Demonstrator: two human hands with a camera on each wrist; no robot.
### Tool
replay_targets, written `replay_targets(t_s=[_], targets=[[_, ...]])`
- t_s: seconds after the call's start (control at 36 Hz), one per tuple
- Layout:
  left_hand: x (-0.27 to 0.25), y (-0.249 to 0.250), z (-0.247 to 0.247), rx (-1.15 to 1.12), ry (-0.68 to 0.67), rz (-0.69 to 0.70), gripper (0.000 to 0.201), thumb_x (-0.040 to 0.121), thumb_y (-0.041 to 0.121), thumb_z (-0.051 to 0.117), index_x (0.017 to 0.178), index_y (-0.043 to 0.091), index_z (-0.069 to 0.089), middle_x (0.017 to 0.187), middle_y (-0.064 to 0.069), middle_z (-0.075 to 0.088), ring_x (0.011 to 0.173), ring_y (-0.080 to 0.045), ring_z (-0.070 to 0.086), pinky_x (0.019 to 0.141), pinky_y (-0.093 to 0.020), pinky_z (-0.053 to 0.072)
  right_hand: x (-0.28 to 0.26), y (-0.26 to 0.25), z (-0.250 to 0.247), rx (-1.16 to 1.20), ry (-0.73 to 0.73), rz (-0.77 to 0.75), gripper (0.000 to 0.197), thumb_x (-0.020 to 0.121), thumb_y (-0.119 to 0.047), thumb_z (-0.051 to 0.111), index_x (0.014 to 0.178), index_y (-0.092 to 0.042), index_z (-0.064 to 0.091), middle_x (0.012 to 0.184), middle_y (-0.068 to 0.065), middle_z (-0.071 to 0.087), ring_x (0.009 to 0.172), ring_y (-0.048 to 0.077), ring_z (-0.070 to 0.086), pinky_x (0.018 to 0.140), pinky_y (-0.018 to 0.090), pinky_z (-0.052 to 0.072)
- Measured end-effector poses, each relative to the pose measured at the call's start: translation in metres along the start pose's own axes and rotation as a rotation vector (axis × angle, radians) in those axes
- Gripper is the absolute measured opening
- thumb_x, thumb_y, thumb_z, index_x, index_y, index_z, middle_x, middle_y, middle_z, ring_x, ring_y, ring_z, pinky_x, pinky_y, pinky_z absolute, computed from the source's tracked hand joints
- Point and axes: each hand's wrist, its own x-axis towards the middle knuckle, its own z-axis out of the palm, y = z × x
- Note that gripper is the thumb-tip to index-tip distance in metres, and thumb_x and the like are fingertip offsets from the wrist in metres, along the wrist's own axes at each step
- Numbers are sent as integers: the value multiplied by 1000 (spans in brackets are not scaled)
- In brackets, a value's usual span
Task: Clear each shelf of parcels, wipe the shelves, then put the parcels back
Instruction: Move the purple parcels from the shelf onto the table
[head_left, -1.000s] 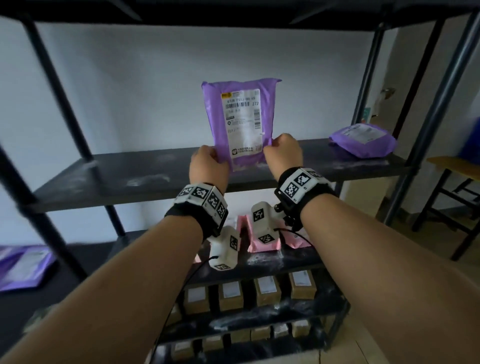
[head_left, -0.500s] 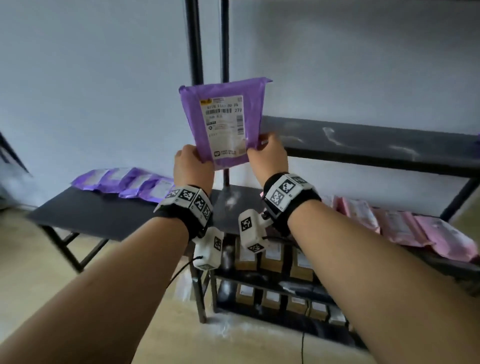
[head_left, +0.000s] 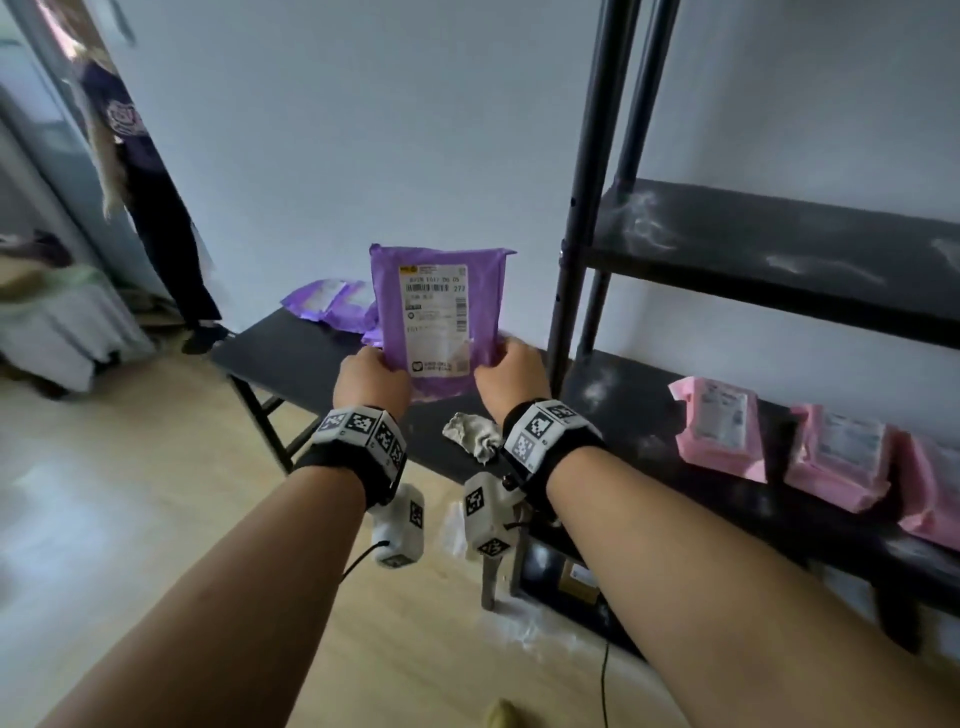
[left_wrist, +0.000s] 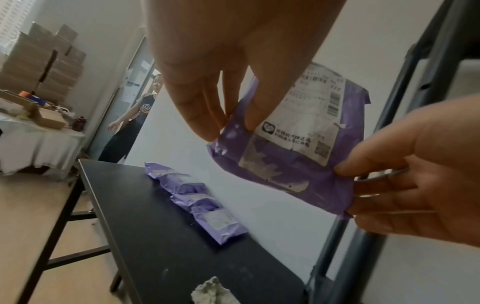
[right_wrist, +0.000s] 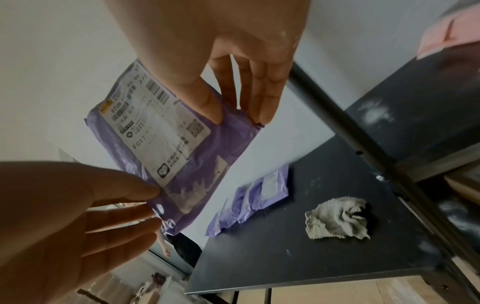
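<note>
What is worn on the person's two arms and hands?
Both forearms are bare, without sleeves. Each wrist has a black band carrying white blocks with black square markers. Under each wrist hangs a white camera unit with a thin black cable. The hands wear no gloves.

Bare counter (head_left: 291, 358) top is showing left and in front of the purple parcels (head_left: 332, 304) lying along the wall. Crumpled rag (head_left: 472, 434) is sitting near the counter's right end, just beside the rack upright (head_left: 582, 218), which is boxing in the right side. Pink parcels (head_left: 769, 441) are crowding the lower shelf (head_left: 623, 405); the shelf above is showing bare surface.
</note>
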Motion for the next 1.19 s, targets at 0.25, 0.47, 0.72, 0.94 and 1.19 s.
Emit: replay_targets(t_s=[0.25,0.47,0.72,0.94,1.19], targets=[[82,-9,43,102,-176,-48,22,80,20,55,96,14,68,89,-8,70,84,-28,65,70,-30,48,80,27,51,-89,-54,169,29,87,-18,51,113,-5,56,116,14,57,102,34,59,85,39,50],[129,-20,90,68,-284,-133,22,83,19,55,97,10,69,87,-8,67,79,-25,60,68,-27,42,125,49,76,-157,-108,249,33,87,-15,51,118,-5,54,119,13,60,106,32,59,89,41,50],[194,-25,148,85,-409,-152,27,80,22,56,102,10,65,99,-9,67,80,-25,58,69,-29,41,172,74,110,-201,-94,431,33,89,-14,51,121,-4,53,122,14,59,106,31,59,88,38,51],[260,-24,188,132,-625,-114,36,88,17,51,123,5,52,119,-14,60,109,-30,57,79,-29,39,217,84,134,-208,-17,644,30,92,-21,51,117,-5,56,118,13,62,105,32,61,84,36,50],[306,-29,226,181,-804,17,28,89,12,45,112,3,57,96,-7,61,83,-23,58,70,-29,45,251,106,157,-196,31,803,30,90,-16,50,117,-6,58,115,12,64,101,31,62,70,30,42]])
